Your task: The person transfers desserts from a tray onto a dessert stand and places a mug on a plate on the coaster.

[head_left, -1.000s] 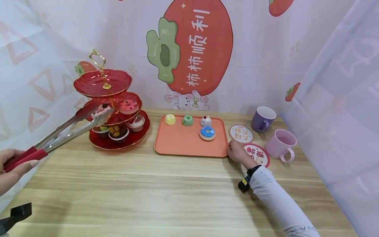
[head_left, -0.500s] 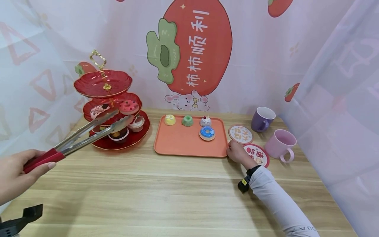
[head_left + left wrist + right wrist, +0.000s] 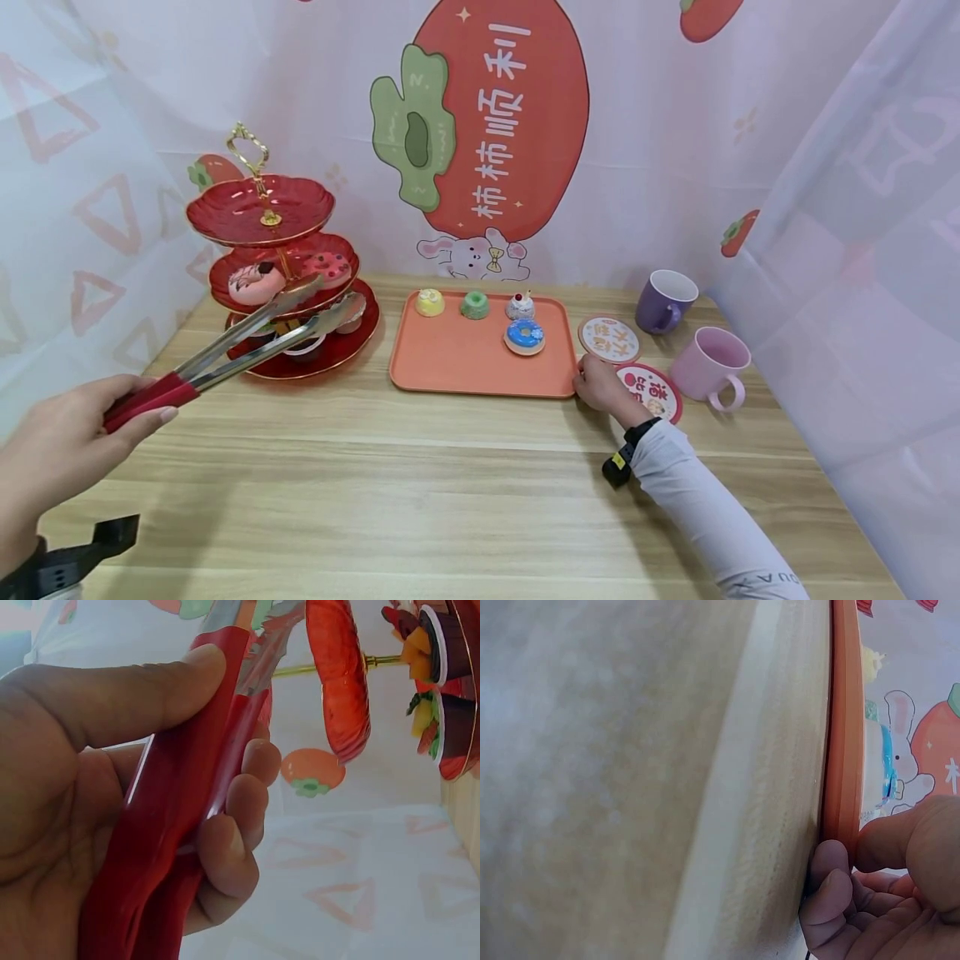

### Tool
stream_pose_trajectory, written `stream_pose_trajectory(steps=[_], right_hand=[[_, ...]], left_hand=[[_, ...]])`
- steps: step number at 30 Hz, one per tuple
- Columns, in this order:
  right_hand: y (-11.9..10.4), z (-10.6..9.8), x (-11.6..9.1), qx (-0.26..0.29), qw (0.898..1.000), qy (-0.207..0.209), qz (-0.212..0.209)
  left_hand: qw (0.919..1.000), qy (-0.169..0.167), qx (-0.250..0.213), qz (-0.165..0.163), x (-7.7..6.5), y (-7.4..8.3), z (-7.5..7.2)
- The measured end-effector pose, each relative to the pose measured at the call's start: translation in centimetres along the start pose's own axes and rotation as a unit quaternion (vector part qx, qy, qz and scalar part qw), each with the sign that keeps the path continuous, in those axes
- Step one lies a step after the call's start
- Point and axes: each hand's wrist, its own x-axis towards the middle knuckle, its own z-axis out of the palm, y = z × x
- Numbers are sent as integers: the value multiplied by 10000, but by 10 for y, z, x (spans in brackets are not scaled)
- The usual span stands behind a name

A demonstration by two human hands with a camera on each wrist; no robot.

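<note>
My left hand [image 3: 75, 442] grips red-handled metal tongs [image 3: 161, 396], thumb along one handle and fingers curled round the other, as the left wrist view shows. The tong tips stand apart with nothing seen between them, in front of a red three-tier stand [image 3: 232, 218]. On its middle tier lie a pink doughnut with dark drizzle [image 3: 251, 287] and a pink doughnut with dots [image 3: 330, 265]. Cups of dessert on the bottom tier are partly hidden by the tongs. My right hand [image 3: 602, 383] pinches the near right corner of an orange tray [image 3: 465, 362], thumb above the rim.
On the tray sit a blue doughnut [image 3: 513, 338], a yellow cake [image 3: 430, 303], a green ring cake [image 3: 475, 306] and a white cake with a cherry [image 3: 521, 307]. Two round coasters [image 3: 610, 340], a purple mug [image 3: 660, 304] and a pink mug [image 3: 705, 367] stand to the right.
My left hand has moved rightward with the tongs; their tips left the drizzled doughnut, which stays on the middle tier, and passed across the stand's front. My right hand has stayed at the tray.
</note>
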Motion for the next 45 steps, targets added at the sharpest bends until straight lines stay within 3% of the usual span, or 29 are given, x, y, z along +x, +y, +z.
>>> stream_pose_trajectory(steps=[5, 16, 21, 26, 33, 40, 45], right_hand=[[1, 0, 1, 60, 10000, -4, -5], [1, -1, 0, 113, 9999, -2, -51], [0, 0, 2, 13, 10000, -9, 17], [-1, 0, 1, 34, 9999, -46, 98], [0, 1, 1, 30, 10000, -9, 41], [0, 1, 2, 31, 10000, -2, 78], [1, 1, 2, -125, 9996, 173, -199]], left_hand=[[9995, -55, -132, 297, 6, 8, 3], [9982, -151, -350, 468, 17, 20, 11], [9960, -67, -390, 802, 21, 24, 14], [9941, -239, -337, 1007, 25, 31, 18], [9927, -659, -427, 913, 35, 42, 28], [9900, -761, -432, 1105, 47, 54, 39], [9879, -829, -463, 1227, 59, 62, 48]])
